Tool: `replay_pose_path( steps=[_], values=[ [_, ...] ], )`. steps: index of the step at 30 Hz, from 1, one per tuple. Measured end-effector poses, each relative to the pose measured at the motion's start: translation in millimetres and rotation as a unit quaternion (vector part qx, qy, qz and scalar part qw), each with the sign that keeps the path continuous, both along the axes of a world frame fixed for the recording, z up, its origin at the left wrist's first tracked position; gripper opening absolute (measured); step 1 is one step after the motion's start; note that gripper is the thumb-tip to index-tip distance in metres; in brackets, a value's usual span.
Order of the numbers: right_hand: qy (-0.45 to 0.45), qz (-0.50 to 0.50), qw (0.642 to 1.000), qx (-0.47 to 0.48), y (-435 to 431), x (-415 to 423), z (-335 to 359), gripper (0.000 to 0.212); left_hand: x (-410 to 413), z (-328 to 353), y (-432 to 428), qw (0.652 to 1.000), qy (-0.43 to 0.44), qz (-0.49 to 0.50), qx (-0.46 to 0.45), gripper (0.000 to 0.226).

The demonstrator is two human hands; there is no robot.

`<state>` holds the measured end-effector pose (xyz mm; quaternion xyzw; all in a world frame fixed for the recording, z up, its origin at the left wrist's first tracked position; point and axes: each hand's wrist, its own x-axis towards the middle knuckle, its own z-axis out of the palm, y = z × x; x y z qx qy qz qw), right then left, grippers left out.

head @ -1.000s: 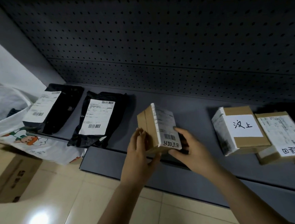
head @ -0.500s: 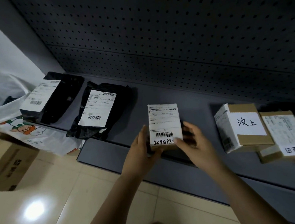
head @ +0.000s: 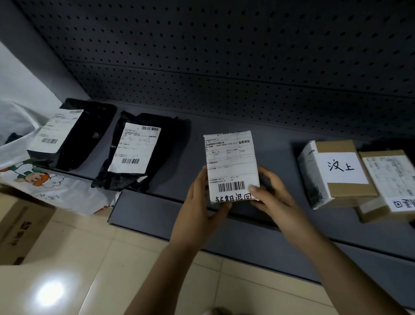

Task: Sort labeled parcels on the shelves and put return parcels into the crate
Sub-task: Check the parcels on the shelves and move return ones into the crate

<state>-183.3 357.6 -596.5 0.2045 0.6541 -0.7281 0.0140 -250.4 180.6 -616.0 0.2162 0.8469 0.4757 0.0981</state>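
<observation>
Over the front of the shelf (head: 269,140): small parcel (head: 231,160) held upright, long axis vertical, label face toward me. Fingers of left hand (head: 195,208) and right hand (head: 277,201) both grasping its lower corners, one per side; neither is nearer. Cardboard body, matte white label, barcode, black handwriting along the bottom edge; I judge it a return. No crate in view. A floor carton (head: 11,227) sits to my left. Soft, crinkled black mailers (head: 136,150) lie flat on the shelf, left of the parcel.

Two black bags (head: 136,150), brown boxes (head: 339,171), white labels, dotted grey backboard (head: 217,44).
</observation>
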Motion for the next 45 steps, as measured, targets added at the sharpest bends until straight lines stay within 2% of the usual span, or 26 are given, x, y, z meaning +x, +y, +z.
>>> replay_pose_path(
  steps=[7, 11, 14, 17, 19, 22, 27, 32, 39, 45],
  values=[
    [-0.001, -0.075, 0.997, -0.036, -7, 31, 31, 0.038, 28, 38, -9, 0.985, 0.106, -0.022, -0.137, 0.080],
    [-0.009, -0.095, 0.995, -0.030, -20, 69, 80, 0.045, 58, 84, -22, 0.971, 0.155, -0.025, -0.182, 0.060],
    [-0.009, -0.115, 0.993, -0.026, -35, 100, 122, 0.041, 78, 123, -35, 0.970, 0.165, -0.027, -0.178, 0.051],
    [0.003, -0.145, 0.989, -0.014, -53, 133, 159, 0.038, 95, 157, -50, 0.966, 0.189, -0.058, -0.169, 0.054],
    [0.023, -0.164, 0.986, 0.000, -68, 154, 180, 0.040, 102, 179, -61, 0.954, 0.229, -0.085, -0.171, 0.055],
    [0.051, -0.215, 0.975, 0.033, -92, 178, 212, 0.042, 106, 212, -78, 0.919, 0.326, -0.119, -0.188, 0.055],
    [0.141, -0.279, 0.946, 0.085, -125, 193, 271, 0.045, 90, 283, -91, 0.848, 0.477, -0.182, -0.144, 0.046],
    [0.237, -0.334, 0.901, 0.142, -142, 206, 352, 0.049, 88, 382, -85, 0.793, 0.573, -0.195, -0.067, 0.046],
    [0.348, -0.342, 0.841, 0.233, -139, 237, 464, 0.057, 113, 505, -75, 0.735, 0.657, -0.158, 0.055, 0.047],
    [0.392, -0.336, 0.814, 0.264, -131, 260, 519, 0.050, 134, 558, -69, 0.716, 0.679, -0.118, 0.112, 0.046]
  ],
)
